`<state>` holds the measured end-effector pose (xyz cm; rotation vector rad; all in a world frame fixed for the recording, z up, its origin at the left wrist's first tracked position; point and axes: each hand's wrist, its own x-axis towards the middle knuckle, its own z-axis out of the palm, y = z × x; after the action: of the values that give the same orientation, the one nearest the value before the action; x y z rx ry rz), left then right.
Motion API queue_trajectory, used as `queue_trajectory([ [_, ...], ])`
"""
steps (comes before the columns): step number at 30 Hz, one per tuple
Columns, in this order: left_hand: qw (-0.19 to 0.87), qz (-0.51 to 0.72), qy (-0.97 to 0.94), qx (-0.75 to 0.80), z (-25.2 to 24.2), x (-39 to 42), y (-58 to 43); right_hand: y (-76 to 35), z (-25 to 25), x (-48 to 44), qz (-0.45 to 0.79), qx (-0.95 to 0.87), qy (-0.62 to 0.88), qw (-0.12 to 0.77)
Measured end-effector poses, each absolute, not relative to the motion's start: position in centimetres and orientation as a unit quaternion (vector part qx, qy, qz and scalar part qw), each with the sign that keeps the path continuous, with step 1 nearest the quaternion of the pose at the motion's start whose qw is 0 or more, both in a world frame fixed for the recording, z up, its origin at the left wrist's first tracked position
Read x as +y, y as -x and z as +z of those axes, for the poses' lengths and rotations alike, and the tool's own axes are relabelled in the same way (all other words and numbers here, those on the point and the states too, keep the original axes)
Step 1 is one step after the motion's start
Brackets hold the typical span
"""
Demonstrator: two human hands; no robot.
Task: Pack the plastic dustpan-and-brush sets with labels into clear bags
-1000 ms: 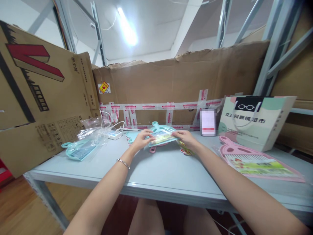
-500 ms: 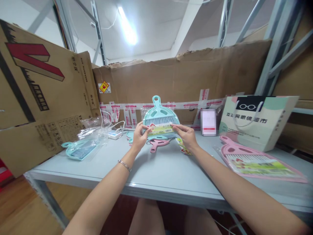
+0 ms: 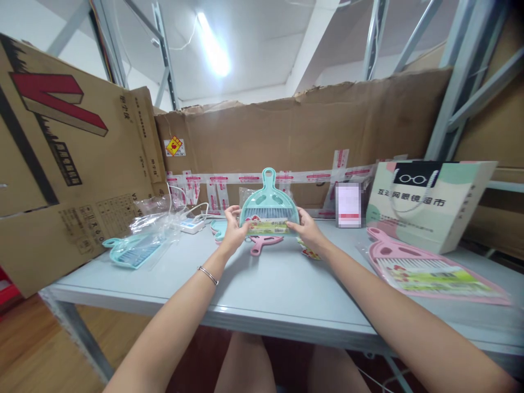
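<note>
A small teal dustpan set (image 3: 268, 204) in a clear wrapper, with a green label across its lower edge, stands upright over the far middle of the grey table (image 3: 266, 289), handle up. My left hand (image 3: 233, 229) grips its lower left corner and my right hand (image 3: 308, 229) its lower right corner, fingers closed on the edges. Under it lie a pink dustpan (image 3: 265, 241) and another teal one (image 3: 219, 228), partly hidden. A metal bracelet is on my left wrist.
A bagged teal dustpan set (image 3: 133, 252) and loose clear bags (image 3: 158, 224) lie at the left, near a white power strip (image 3: 190, 225). A pink bagged set (image 3: 429, 270) and a paper bag (image 3: 429, 199) are at the right. Cardboard walls (image 3: 307, 131) close the back and left.
The teal dustpan set went from lying flat on the pile to held upright between both hands, then dropped slightly lower toward the table.
</note>
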<state>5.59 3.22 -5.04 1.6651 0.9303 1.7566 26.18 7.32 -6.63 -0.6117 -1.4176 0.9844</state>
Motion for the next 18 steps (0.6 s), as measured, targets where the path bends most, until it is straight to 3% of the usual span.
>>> queue_trajectory([
  [7, 0.382, 0.596, -0.611, 0.353, -5.5, 3.2, -5.0, -27.0, -6.6, 7.1, 0.493, -0.616, 0.264, 0.555],
  [18, 0.491, 0.574, -0.561, 0.34, -4.7, 2.3, -4.9, -26.3, -4.7, 5.6, 0.359, -0.656, 0.377, 0.547],
])
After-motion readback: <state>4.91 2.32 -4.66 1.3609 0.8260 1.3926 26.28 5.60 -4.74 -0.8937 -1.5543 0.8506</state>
